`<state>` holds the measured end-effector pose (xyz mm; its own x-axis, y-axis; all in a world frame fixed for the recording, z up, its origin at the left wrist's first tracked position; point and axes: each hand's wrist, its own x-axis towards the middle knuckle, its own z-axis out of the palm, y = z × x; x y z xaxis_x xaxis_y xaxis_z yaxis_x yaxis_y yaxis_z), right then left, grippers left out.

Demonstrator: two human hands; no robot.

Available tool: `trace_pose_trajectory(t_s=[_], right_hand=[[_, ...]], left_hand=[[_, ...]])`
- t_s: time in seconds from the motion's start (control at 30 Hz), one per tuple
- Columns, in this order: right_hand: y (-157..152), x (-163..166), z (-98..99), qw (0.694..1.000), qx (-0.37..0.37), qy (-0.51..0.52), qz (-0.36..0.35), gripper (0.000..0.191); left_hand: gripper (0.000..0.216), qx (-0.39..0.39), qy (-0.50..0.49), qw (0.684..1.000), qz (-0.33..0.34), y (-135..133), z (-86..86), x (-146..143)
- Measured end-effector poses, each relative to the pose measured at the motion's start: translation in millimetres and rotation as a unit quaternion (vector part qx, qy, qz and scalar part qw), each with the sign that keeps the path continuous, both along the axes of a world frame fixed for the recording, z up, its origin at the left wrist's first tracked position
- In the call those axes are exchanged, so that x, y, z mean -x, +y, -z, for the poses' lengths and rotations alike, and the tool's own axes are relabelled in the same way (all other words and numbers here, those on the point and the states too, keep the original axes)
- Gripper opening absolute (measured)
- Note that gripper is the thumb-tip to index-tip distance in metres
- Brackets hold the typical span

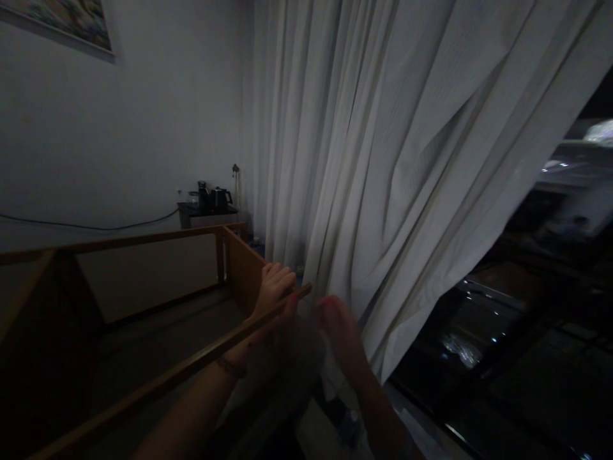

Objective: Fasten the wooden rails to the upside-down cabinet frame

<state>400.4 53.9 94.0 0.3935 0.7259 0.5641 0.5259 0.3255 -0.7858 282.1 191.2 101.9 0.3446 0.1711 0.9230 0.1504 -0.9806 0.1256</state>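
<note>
A black kettle (220, 199) stands on a small cabinet (213, 221) beside a wall (167, 115) hung with a framed picture (62, 22).

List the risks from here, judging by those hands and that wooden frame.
1. Only the left hand appears to be on the wooden frame; the blurred right hand looks apart from it, so the frame might slip or twist.
2. The left forearm crosses behind the near rail and could get pinched.
3. The white curtain hangs close to that rail's end and might snag.
</note>
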Motion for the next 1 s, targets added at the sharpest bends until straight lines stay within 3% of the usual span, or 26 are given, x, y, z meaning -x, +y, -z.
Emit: trace_pose_trajectory(t_s=[0.07, 0.17, 0.23, 0.27, 0.3, 0.37, 0.47, 0.53, 0.63, 0.73, 0.9, 1.0], right_hand=[[-2, -7, 1.9, 0.98, -0.083, -0.157, 0.093, 0.035], [-4, -17, 2.6, 0.889, -0.201, -0.374, 0.174, 0.019], [-5, -20, 2.4, 0.845, -0.235, -0.44, 0.192, 0.01], [-5, -20, 2.5, 0.838, -0.242, -0.446, 0.2, 0.008], [-5, -19, 3.0, 0.843, -0.244, -0.434, 0.203, 0.008], [-3, -13, 5.4, 0.882, -0.226, -0.367, 0.192, 0.016], [-3, 3, 10.3, 0.966, -0.129, -0.171, 0.143, 0.035], [-3, 13, 12.0, 0.994, -0.054, -0.024, 0.091, 0.043], [-6, 24, 11.1, 0.993, 0.005, 0.114, 0.025, 0.045], [-7, 26, 9.1, 0.987, 0.024, 0.16, -0.006, 0.047], [-7, 21, 7.9, 0.991, 0.024, 0.13, -0.024, 0.044], [-11, 14, 6.8, 0.998, -0.006, 0.064, 0.009, 0.037]], left_hand=[[0.04, 0.0, -0.003, 1.0, 0.002, 0, -0.6, -1], [0.042, 0.001, -0.006, 1.0, 0.005, 0, -1.0, -1], [0.042, 0.001, -0.008, 1.0, 0.007, 0, -0.9, -2], [0.042, 0.0, -0.01, 1.0, 0.007, 0, -0.7, -2], [0.041, -0.002, -0.011, 1.0, 0.006, 0, -0.5, -2], [0.04, -0.006, -0.013, 1.0, 0.007, 0, -0.2, -1], [0.04, -0.005, -0.006, 1.0, 0.01, 1, 0.1, -1], [0.041, -0.005, -0.004, 1.0, 0.008, 2, 0.3, -1], [0.041, -0.003, -0.004, 1.0, 0.0, 2, 0.8, -1], [0.041, 0.003, 0.004, 1.0, -0.004, 1, 1.0, -1], [0.042, 0.021, 0.008, 1.0, -0.009, -1, -0.3, 0], [0.041, 0.015, 0.013, 1.0, -0.008, -2, -1.3, 0]])
